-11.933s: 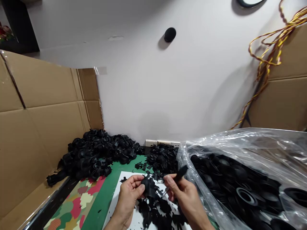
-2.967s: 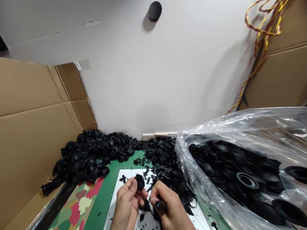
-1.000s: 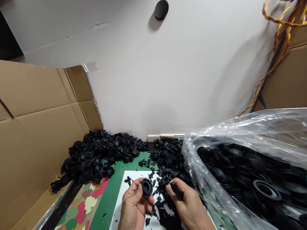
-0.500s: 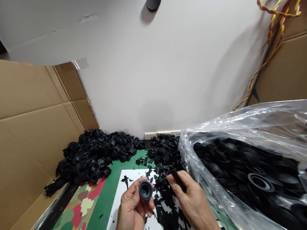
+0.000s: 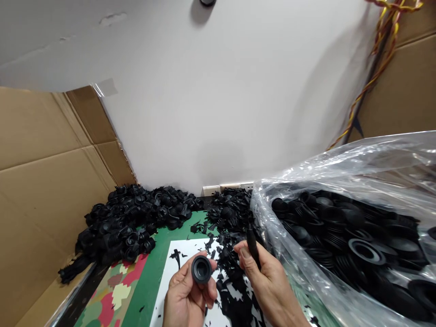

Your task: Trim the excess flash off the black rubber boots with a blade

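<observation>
Cup (image 5: pixel 200 270) rim has turned cameraward, left grip (image 5: pixel 188 290) holding it clear of the right grip (image 5: pixel 270 281), closed round an apparent handle (image 5: pixel 252 249).

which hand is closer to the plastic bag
Right. The right hand, holding a black tool, is just beside the bag; the left hand, holding a round black piece, is farther off, over the white sheet.

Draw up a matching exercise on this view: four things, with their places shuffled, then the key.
1. round black cup-like part
2. black tool handle
3. clear plastic bag
4. twisted yellow-and-brown wires

A. around a heap of black parts
B. in the right hand
C. at upper right
D. in the left hand

Pairs: 1-D, 2-B, 3-A, 4-C
</observation>
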Demonstrator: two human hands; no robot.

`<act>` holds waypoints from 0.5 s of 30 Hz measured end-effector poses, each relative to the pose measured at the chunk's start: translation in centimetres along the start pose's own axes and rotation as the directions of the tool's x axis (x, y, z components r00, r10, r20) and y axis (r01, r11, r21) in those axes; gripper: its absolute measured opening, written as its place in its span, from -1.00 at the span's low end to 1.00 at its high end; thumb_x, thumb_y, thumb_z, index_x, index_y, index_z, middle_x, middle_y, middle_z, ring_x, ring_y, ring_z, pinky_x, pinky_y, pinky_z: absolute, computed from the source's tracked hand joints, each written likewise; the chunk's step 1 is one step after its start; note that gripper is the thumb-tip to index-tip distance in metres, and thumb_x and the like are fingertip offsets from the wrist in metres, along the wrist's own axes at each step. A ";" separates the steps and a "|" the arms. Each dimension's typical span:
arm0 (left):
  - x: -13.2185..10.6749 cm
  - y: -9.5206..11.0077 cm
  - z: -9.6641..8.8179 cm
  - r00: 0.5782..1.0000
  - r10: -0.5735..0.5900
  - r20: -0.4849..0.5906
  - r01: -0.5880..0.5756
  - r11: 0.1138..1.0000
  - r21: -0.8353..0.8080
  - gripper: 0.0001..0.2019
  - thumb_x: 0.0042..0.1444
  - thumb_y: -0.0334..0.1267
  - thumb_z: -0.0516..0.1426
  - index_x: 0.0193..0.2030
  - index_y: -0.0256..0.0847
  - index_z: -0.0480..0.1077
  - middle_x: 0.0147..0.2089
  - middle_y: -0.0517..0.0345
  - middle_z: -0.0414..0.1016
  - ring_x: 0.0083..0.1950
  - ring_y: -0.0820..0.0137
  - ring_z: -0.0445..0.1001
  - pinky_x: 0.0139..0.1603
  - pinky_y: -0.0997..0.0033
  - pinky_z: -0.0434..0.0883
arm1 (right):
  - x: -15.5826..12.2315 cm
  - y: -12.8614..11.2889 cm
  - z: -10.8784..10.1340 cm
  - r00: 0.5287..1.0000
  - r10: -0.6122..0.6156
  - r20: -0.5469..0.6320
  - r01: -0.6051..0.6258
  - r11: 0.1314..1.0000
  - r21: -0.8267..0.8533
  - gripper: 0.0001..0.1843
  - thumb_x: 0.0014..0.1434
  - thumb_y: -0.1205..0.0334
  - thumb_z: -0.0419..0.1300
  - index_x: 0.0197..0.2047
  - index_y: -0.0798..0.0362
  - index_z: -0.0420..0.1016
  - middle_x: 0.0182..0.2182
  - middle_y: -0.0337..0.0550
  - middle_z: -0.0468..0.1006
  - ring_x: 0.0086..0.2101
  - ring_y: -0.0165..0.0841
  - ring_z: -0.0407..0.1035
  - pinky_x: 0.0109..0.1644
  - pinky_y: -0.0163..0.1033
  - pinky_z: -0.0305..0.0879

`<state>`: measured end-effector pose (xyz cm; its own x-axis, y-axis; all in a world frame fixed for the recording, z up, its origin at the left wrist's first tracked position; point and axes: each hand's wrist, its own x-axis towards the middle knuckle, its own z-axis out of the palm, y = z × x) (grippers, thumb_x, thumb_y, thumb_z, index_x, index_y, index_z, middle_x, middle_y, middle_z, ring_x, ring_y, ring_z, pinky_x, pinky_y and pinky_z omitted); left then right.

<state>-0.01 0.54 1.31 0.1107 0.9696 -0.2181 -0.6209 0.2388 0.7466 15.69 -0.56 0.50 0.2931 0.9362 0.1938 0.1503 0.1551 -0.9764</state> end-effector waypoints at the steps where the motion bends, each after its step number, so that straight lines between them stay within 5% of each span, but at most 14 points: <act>1: 0.0 0.0 0.0 1.000 -0.002 0.004 0.002 1.000 0.000 -0.80 -0.14 -0.34 0.32 -0.30 -0.31 0.57 -0.36 -0.07 0.63 -0.60 0.44 0.44 -0.69 0.56 0.26 | 0.0 0.0 0.0 1.000 0.000 0.004 0.000 1.000 -0.002 -0.57 0.17 -0.13 -0.01 -0.39 0.04 0.45 -0.54 -0.22 0.45 -0.49 -0.32 0.32 -0.41 -0.31 0.24; 15: -0.1 0.0 0.2 0.998 0.027 0.047 -0.030 0.998 0.047 -0.72 -0.26 -0.28 0.40 -0.33 -0.28 0.60 -0.34 -0.07 0.65 -0.60 0.42 0.47 -0.71 0.59 0.25 | 0.0 0.0 0.0 1.000 0.003 0.014 -0.003 1.000 -0.013 -0.55 0.17 -0.15 -0.03 -0.40 0.05 0.43 -0.57 -0.25 0.38 -0.50 -0.32 0.29 -0.42 -0.30 0.22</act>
<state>0.18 0.43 1.48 0.1303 0.9772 -0.1674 -0.5865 0.2121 0.7817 15.66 -0.51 0.47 0.2801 0.9411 0.1893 0.1612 0.1483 -0.9757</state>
